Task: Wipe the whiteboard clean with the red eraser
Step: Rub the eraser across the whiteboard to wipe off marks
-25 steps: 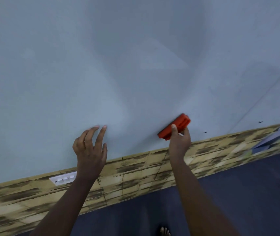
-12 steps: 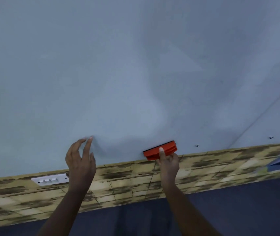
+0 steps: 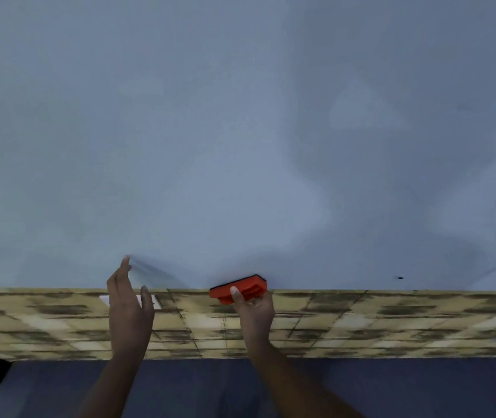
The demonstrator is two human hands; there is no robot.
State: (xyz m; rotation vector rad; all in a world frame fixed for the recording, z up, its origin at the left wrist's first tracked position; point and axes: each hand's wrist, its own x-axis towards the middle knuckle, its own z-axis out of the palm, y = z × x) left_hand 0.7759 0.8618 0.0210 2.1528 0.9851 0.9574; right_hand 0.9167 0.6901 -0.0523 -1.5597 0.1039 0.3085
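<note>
While the right hand [image 3: 254, 309] curls its fingers and thumb round the red eraser [image 3: 238, 289], pressing it to the bottom edge of the whiteboard [image 3: 240, 131], the left hand [image 3: 130, 303] is held with fingers straight and together, gripping nothing, its fingertip at the board's lower margin. No writing shows on the pale surface (only faint smears and one small dark speck to the right), so the wiping looks nearly finished. Below runs a tan patterned wall strip [image 3: 391, 324] with a white plate [image 3: 106, 299] behind the left hand.
</note>
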